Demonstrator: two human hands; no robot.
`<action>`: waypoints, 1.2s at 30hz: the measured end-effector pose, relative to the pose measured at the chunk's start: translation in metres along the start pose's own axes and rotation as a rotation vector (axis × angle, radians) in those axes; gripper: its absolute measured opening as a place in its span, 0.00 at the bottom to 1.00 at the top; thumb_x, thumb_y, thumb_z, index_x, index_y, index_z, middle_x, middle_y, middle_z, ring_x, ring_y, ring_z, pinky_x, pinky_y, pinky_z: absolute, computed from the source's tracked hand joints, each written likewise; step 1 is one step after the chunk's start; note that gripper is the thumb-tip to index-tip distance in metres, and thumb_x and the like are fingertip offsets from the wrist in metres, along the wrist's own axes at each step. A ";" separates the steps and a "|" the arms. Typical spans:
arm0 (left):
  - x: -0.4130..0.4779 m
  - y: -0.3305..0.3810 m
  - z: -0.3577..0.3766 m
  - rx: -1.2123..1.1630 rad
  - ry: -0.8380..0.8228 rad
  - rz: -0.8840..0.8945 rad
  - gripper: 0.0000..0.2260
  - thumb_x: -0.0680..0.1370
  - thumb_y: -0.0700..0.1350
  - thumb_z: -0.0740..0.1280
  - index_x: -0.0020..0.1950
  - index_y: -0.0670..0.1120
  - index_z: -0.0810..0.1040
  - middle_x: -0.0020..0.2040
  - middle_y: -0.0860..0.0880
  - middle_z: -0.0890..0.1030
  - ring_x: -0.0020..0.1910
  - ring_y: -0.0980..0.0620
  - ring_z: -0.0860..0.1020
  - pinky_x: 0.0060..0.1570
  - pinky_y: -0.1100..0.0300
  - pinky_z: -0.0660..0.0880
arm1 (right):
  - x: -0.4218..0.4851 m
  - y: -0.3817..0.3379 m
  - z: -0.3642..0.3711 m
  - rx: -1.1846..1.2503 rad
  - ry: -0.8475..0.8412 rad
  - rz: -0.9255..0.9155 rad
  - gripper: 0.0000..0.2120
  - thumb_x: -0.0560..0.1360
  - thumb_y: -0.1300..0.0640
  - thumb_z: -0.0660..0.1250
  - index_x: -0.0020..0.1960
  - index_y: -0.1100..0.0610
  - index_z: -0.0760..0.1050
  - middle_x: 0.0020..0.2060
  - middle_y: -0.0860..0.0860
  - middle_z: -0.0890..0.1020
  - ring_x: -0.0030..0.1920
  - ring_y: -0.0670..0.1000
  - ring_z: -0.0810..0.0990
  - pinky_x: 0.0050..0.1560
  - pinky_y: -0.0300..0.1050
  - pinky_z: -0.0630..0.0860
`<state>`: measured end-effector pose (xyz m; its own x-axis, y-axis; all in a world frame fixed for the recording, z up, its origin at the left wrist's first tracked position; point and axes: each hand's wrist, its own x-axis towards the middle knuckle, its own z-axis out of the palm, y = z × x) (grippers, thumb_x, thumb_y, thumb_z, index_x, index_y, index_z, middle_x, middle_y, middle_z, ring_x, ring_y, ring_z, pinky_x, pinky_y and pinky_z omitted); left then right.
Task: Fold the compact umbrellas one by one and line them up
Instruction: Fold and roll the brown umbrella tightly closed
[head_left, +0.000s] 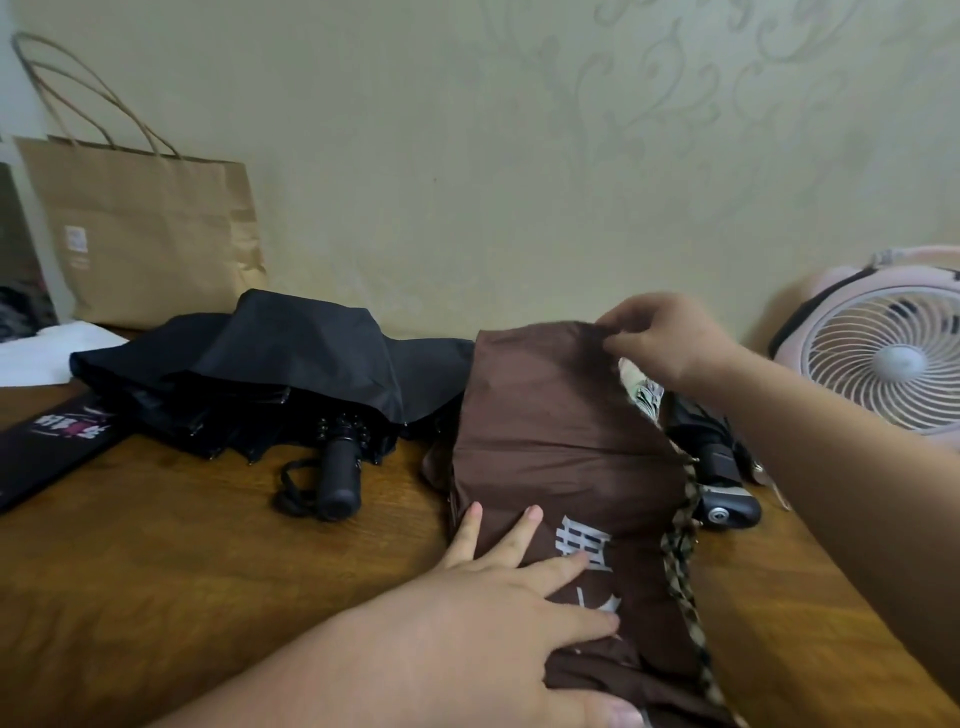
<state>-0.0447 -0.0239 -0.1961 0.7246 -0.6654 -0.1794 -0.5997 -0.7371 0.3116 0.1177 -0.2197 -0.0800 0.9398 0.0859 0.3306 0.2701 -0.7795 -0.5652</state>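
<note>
A brown umbrella (561, 441) with white lettering and a checked trim lies collapsed on the wooden table (182, 545), canopy loose. My left hand (498, 587) presses flat on its near part, fingers straight, thumb along the fabric's lower edge. My right hand (670, 343) pinches the far edge of the brown canopy and lifts it. A black umbrella (291, 374) with a loose canopy and a black handle (340, 478) lies to the left. Behind the brown one, a third umbrella's dark handle (722, 488) shows, mostly hidden by my right forearm.
A brown paper bag (150, 234) leans on the wall at the back left. A pink and white fan (893, 358) stands at the right. A black printed sleeve (57, 441) and white paper (47, 353) lie at the left edge.
</note>
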 end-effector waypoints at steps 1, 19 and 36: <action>-0.001 0.001 -0.001 -0.017 0.000 -0.004 0.28 0.79 0.73 0.53 0.78 0.70 0.58 0.82 0.65 0.44 0.77 0.54 0.25 0.74 0.37 0.25 | -0.013 -0.009 -0.007 0.003 0.040 -0.059 0.13 0.73 0.66 0.70 0.43 0.48 0.82 0.40 0.47 0.85 0.40 0.48 0.83 0.42 0.39 0.75; -0.026 0.013 -0.025 -0.004 -0.121 -0.083 0.30 0.77 0.76 0.52 0.78 0.73 0.52 0.81 0.59 0.59 0.82 0.57 0.47 0.78 0.48 0.30 | -0.189 0.041 -0.009 -0.167 -0.286 -0.565 0.16 0.65 0.63 0.65 0.50 0.49 0.81 0.43 0.41 0.77 0.48 0.44 0.77 0.48 0.39 0.74; -0.023 -0.009 -0.038 -0.565 0.747 -0.441 0.17 0.68 0.64 0.76 0.46 0.55 0.78 0.36 0.54 0.83 0.31 0.60 0.79 0.37 0.59 0.77 | -0.202 0.051 0.017 -0.284 -0.244 -0.754 0.05 0.70 0.62 0.68 0.43 0.53 0.78 0.46 0.46 0.76 0.46 0.52 0.73 0.46 0.54 0.71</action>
<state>-0.0431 0.0029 -0.1593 0.9828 0.0359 0.1809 -0.1226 -0.6061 0.7859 -0.0546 -0.2664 -0.1888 0.5560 0.7528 0.3523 0.8118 -0.5828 -0.0360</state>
